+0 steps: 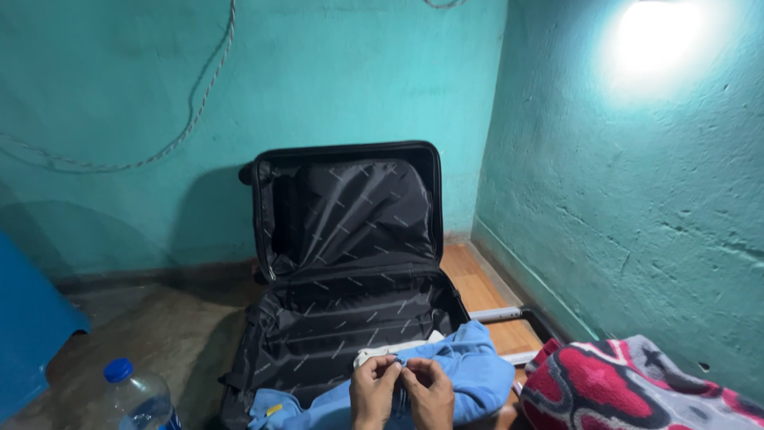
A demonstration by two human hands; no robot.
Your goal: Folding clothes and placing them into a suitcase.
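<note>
We are pinching the light blue garment (469, 374) with both hands side by side: our left hand (374, 392) is closing its fingertips on a fold of the cloth, and our right hand (430, 394) is gripping the fabric just beside it. The garment is lying across the near half of the open black suitcase (350, 263), whose lid is leaning against the teal wall (358, 72). A red patterned blanket (629, 390) is lying to the right, a plastic bottle (135, 398) to the left.
</note>
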